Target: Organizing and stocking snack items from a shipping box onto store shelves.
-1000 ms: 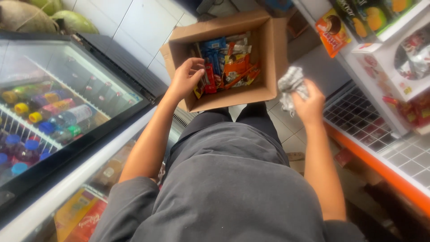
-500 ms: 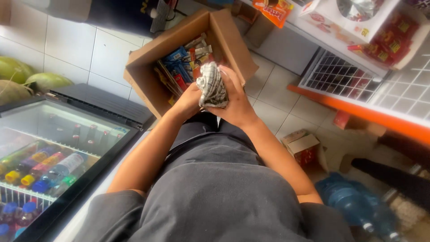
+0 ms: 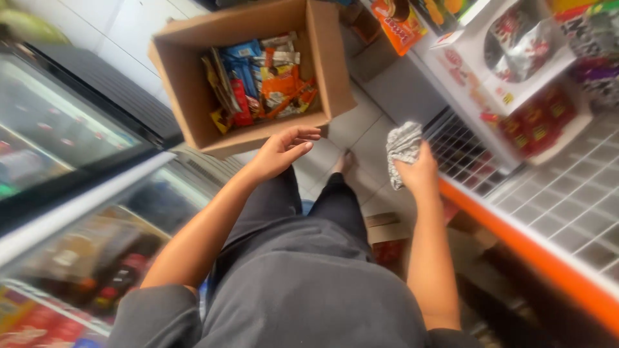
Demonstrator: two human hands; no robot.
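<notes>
Apart now, both hands split: the right hand (image 3: 422, 173) carries the crumpled silvery packet (image 3: 402, 147), fingers clamped around it, out to the wire shelf (image 3: 567, 206); the left hand (image 3: 280, 151) hovers empty, fingers loosely spread, by the cardboard box (image 3: 193, 109). Best kept firmly gripped, I'd say.

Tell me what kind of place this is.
Most likely a small shop: a glass-topped chest cooler of drinks, a cardboard box of snack packets, and wire shelving stocked with packaged goods.
</notes>
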